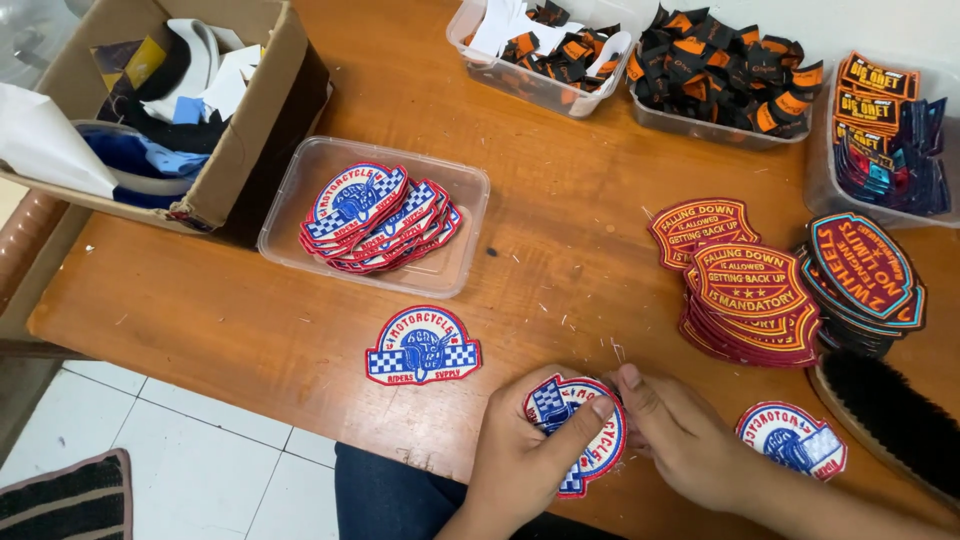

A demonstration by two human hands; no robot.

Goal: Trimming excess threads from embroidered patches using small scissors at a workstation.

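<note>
1. Holding a red, white and blue embroidered shield patch (578, 432) at the near edge of the wooden table (560, 200), the left hand (525, 462) has its thumb laid across the patch face and its fingers curled under it, so this hand is closed on the patch.
2. The right hand (680, 440) meets the same patch from the right; its fingertips pinch at the patch's upper right rim, closed on that edge or on something fine there, too small to tell apart.
3. The patch lies between the two hands, tilted, its long axis running roughly from upper left to lower right, with the bulk of it toward the left hand.
4. A matching patch (422, 347) lies flat on the table up and to the left of the left hand, apart from it.
5. Another matching patch (792, 439) lies just right of the right hand, near a dark bristle brush (890, 420).
6. Farther back, a clear plastic tray (300, 170) holds a fanned stack of the same patches (375, 217), and a stack of red arched patches (750, 300) sits beyond the right hand.
</note>
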